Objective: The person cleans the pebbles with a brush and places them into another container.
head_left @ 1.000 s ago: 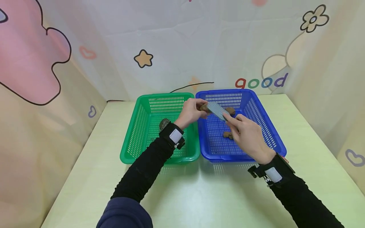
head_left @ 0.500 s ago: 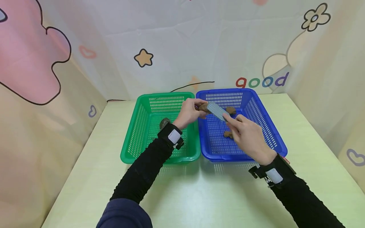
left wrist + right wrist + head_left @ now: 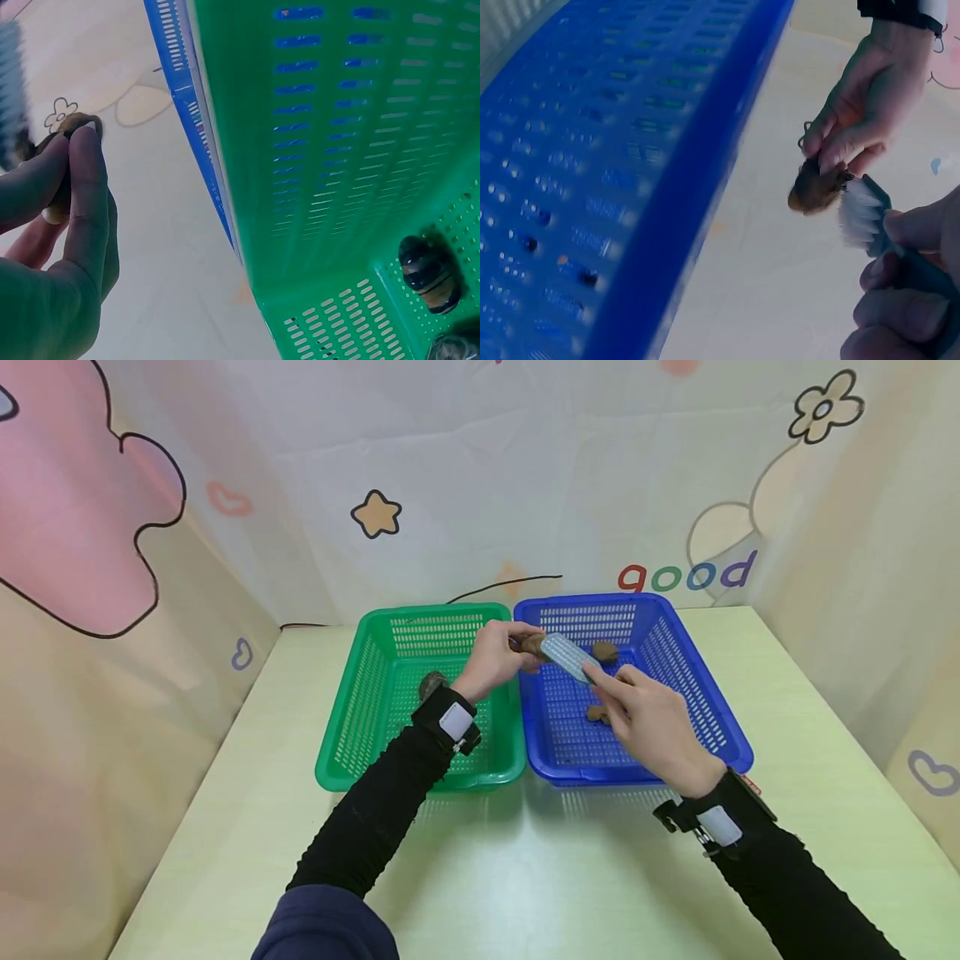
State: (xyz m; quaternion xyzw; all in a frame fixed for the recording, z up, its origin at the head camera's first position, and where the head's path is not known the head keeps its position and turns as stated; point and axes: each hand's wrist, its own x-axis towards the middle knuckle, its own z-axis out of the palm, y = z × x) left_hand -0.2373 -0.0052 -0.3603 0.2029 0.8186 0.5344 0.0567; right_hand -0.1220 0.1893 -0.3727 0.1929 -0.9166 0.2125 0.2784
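Over the line between the two baskets, my left hand point(image 3: 491, 656) pinches a small brown lump point(image 3: 815, 187) with a rough, earthy surface; its kind is unclear. My right hand point(image 3: 656, 718) grips a blue-grey brush point(image 3: 567, 655), index finger laid along its back. In the right wrist view the white bristles point(image 3: 859, 214) touch or nearly touch the lump's side. Below, the blue basket point(image 3: 637, 774) holds brown lumps point(image 3: 604, 652). Inside the green basket point(image 3: 341, 714) lies a glossy dark and tan banded lump point(image 3: 429, 274), with another grey lump point(image 3: 456, 346) beside it.
Both baskets stand side by side on a pale table point(image 3: 480, 877), their rims touching or nearly so. A printed curtain point(image 3: 465, 468) hangs behind and along the sides. A smaller brown piece point(image 3: 597, 714) lies in the blue basket, partly behind the right hand.
Both hands stay almost in place, holding the lump and the brush. The left hand has shifted slightly left, and the brush has tilted a little.
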